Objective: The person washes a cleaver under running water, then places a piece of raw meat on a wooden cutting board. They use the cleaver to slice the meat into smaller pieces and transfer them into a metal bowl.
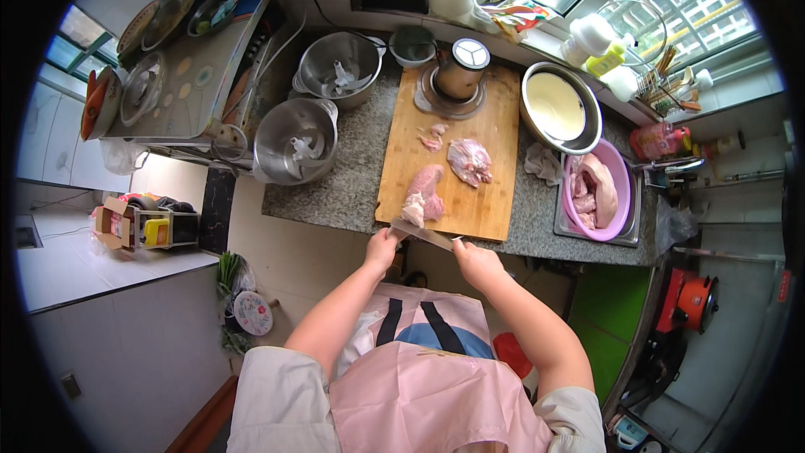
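My right hand [479, 262] is closed around the handle of a kitchen knife [431, 236]. Its blade points left along the front edge of a wooden cutting board [453, 221]. At the blade's far end is my left hand [380, 251], fingers curled in; whether they pinch the blade tip or a bit of meat is unclear. Just beyond the blade lies a piece of raw meat [426, 187] with a pale, fatty near end. A second raw piece [470, 162] rests to its right, and small scraps [433, 138] sit farther back.
A food-chopper motor unit [460, 78] stands at the board's back. Two steel bowls with blades [295, 145] [343, 72] are on the left. Rightward are a steel basin of pale liquid [555, 107], a crumpled cloth [543, 163] and a purple basin [619, 201] of raw meat.
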